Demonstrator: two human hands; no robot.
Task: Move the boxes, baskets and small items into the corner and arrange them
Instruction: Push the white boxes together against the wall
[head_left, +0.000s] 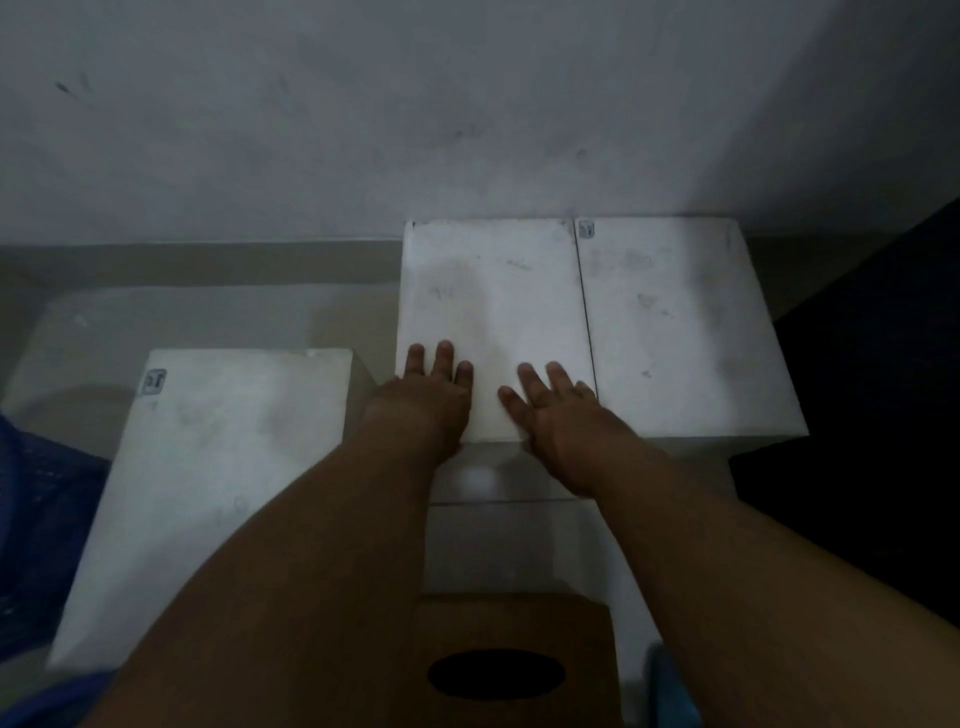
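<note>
Two white boxes stand side by side against the wall: the middle box (493, 296) and the right box (675, 322), their sides touching. My left hand (423, 395) lies flat on the near left edge of the middle box, fingers spread. Flat on the same box's near right part rests my right hand (550, 405), fingers apart. A third white box (218, 467) stands lower and to the left, apart from the pair. Neither hand holds anything.
A brown cardboard box (514, 623) with a dark oval hole sits near my body. A blue mesh basket (36, 519) shows at the left edge. The grey wall (467, 104) runs behind. A dark surface (872, 415) fills the right side.
</note>
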